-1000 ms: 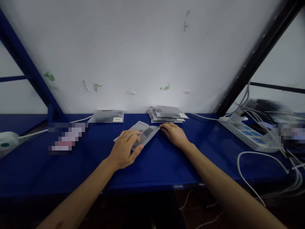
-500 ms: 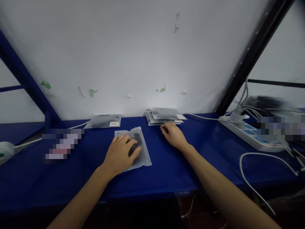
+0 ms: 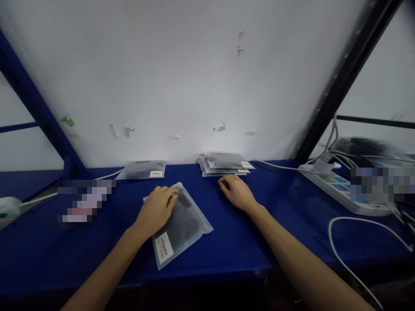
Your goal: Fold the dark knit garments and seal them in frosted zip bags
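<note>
A clear plastic pouch (image 3: 183, 226) with a dark item inside and a white barcode label lies flat on the blue table (image 3: 275, 233), turned at an angle. My left hand (image 3: 155, 209) rests on the pouch's upper left part, fingers spread flat over it. My right hand (image 3: 236, 192) lies palm down on the table to the right of the pouch, fingers loosely curled with nothing in them, just in front of a stack of similar pouches (image 3: 223, 164) by the wall.
A single pouch (image 3: 142, 169) lies at the back left by the white wall. A white power strip (image 3: 337, 188) with several cables sits at the right, and a loose white cable (image 3: 356, 242) trails over the front edge. A white object (image 3: 8, 207) sits far left.
The pouch, first held raised between both hands, was laid flat and then turned so its labelled end points toward me. My right hand let go and stayed near the stack.
</note>
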The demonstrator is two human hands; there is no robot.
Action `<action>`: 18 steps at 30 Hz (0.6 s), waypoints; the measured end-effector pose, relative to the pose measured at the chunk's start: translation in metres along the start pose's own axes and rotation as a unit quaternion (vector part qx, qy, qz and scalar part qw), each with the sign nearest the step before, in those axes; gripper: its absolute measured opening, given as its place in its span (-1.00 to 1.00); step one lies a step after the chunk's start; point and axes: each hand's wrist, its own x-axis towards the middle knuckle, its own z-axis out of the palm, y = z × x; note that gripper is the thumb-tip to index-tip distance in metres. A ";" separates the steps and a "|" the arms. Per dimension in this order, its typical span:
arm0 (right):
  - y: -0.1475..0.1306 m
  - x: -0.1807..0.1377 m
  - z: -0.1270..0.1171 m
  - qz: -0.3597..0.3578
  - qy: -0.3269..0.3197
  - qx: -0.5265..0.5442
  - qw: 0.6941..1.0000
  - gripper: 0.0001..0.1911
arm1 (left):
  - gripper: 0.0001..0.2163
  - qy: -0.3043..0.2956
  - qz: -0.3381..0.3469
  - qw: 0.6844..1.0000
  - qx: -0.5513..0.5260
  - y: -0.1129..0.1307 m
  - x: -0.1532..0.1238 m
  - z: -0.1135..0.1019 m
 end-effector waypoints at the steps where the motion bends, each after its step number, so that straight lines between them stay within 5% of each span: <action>1: -0.001 0.000 0.000 0.003 -0.002 0.002 1.000 -0.83 | -0.71 0.015 -0.021 0.999 0.024 -0.011 0.002 -0.003; 6: -0.003 0.000 0.002 -0.002 -0.009 0.014 1.000 -0.83 | -0.71 -0.064 -0.111 0.990 0.054 -0.060 0.004 -0.014; 10: -0.007 -0.001 0.003 -0.017 -0.010 0.024 1.000 -0.83 | -0.77 -0.124 -0.115 0.986 0.007 -0.073 0.010 -0.028; 14: -0.010 -0.003 0.004 -0.019 -0.005 0.032 0.999 -0.84 | -0.77 -0.026 -0.161 0.987 -0.008 -0.084 0.032 -0.050; 18: -0.012 -0.003 0.004 -0.007 -0.008 0.033 0.999 -0.85 | -0.73 0.082 -0.286 0.953 0.056 -0.127 0.061 -0.068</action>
